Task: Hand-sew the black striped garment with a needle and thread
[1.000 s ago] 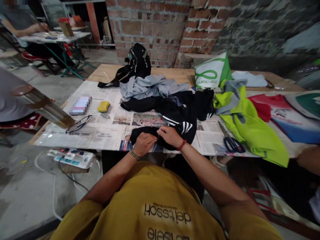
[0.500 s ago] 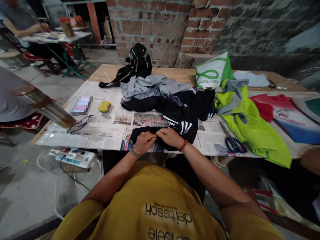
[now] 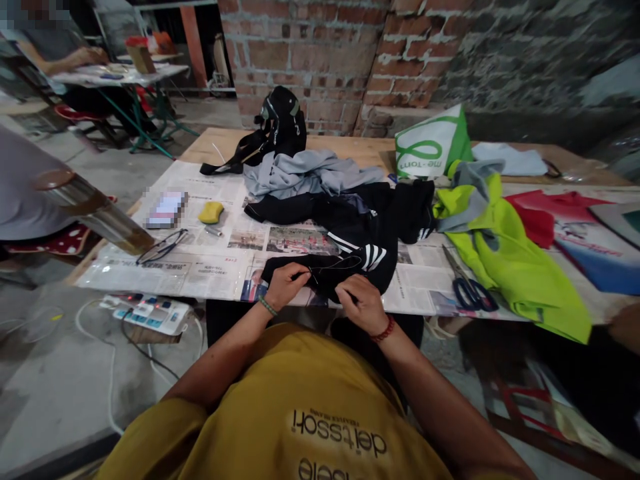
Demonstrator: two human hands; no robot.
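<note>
We are looking at a tabletop (image 3: 371,143) spread over much of its surface with newspaper (image 3: 165,273), and at its near edge, straight in front of us, lies the black garment (image 3: 383,227) with white stripes, part of it bunched up. To the right rests the yellow-green garment (image 3: 520,267); behind the black one we see a grey cloth (image 3: 310,173). Our left hand (image 3: 287,285) has thumb and fingertips pinched together on the black cloth. Our right hand (image 3: 363,303), which met the left a moment ago, has now pulled away to the near side of the garment; its fingers are curled, but we cannot tell whether they grip anything. The scissors (image 3: 459,279) lie well apart from both hands. With the hands separated, a pale thread (image 3: 358,260) shows in a loose arc over the black cloth, and a thin light sliver (image 3: 314,275), perhaps a needle, shows by the left fingertips. We judge this a pause within handwork on the cloth, the left hand steadying it alone.
</note>
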